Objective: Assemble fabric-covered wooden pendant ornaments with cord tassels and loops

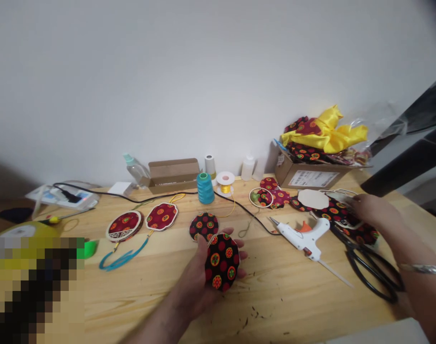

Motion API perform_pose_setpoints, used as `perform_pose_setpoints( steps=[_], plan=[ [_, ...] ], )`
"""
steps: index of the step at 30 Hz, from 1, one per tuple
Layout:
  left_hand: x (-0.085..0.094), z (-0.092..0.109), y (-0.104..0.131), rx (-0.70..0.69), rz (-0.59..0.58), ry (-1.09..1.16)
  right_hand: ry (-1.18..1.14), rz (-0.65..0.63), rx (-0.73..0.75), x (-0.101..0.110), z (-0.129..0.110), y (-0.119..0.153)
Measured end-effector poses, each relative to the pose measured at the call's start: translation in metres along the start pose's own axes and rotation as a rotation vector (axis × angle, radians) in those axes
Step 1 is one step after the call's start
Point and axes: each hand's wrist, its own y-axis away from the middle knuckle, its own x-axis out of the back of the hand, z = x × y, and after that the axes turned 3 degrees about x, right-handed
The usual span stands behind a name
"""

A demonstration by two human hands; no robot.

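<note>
My left hand (207,272) is palm up in the middle, fingers wrapped round the edge of a round black fabric disc (223,263) with red and orange flower prints. Behind it, a matching disc (203,226) lies on the table. At the right, my right hand (373,210) reaches onto a pile of patterned fabric pieces (335,209). Its fingers are bent together at a pale-edged piece; what they pinch, if anything, is hidden. A cream oval blank (313,199) rests on that pile. Close by are a white glue gun (305,236) and black-handled scissors (373,274).
Two red pendants, one round (125,224) and one scalloped (162,216), lie left. A teal thread cone (205,188) and a yellow cord spool (225,184) stand behind. A black cable (160,196) crosses the table (149,306). A cardboard box (311,174) holds fabric.
</note>
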Motion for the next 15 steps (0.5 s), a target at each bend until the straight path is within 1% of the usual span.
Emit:
perform_pose_setpoints(
  steps=[3, 5, 10, 13, 15],
  plan=[
    [0.001, 0.0, -0.001, -0.006, -0.018, 0.004, -0.044, -0.06, -0.067, 0.009, 0.004, 0.0],
    [0.002, -0.001, -0.001, -0.005, -0.019, 0.0, -0.087, -0.036, -0.11, 0.015, 0.006, 0.001],
    [0.002, -0.001, 0.0, 0.006, -0.007, -0.004, -0.23, 0.085, -0.239, 0.028, 0.003, 0.01],
    [0.001, -0.001, 0.0, 0.008, -0.001, -0.009, -0.401, 0.234, -0.35, 0.036, -0.004, 0.019],
    [0.0, -0.001, 0.0, 0.0, -0.003, -0.013, -0.473, 0.316, -0.385, 0.039, -0.006, 0.022]
  ],
)
